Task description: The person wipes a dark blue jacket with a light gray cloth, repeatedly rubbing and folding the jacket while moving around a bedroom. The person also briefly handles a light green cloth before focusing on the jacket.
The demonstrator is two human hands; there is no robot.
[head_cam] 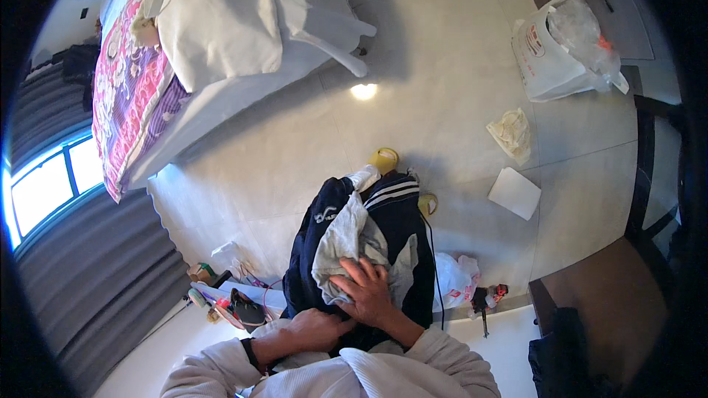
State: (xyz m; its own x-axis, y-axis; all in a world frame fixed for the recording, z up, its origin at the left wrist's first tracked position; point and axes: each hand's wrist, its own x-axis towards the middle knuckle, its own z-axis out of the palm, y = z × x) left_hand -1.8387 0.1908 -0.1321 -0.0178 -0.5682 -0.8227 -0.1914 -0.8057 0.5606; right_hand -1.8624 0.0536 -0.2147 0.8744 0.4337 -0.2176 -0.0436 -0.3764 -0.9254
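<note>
A dark navy garment [307,265] with white stripes and some pale lettering lies over my lap and legs. On top of it is a crumpled light-grey cloth [337,237], perhaps a garment or its lining. My right hand [366,293] rests on the grey cloth with its fingers spread. Lower and to the left, my left hand [318,331] is at the near edge of the navy garment; its fingertips are partly hidden, so its grip is unclear. Beyond the garment, the yellow slippers [384,160] on my feet show on the tiled floor.
A bed with a pink and purple quilt [130,121] and a cream cloth bag [221,27] stands at upper left. At right are a stuffed white plastic bag [545,61], a crumpled cream cloth [511,135] and a white flat piece [515,193]. A dark shoe [246,309] lies lower left.
</note>
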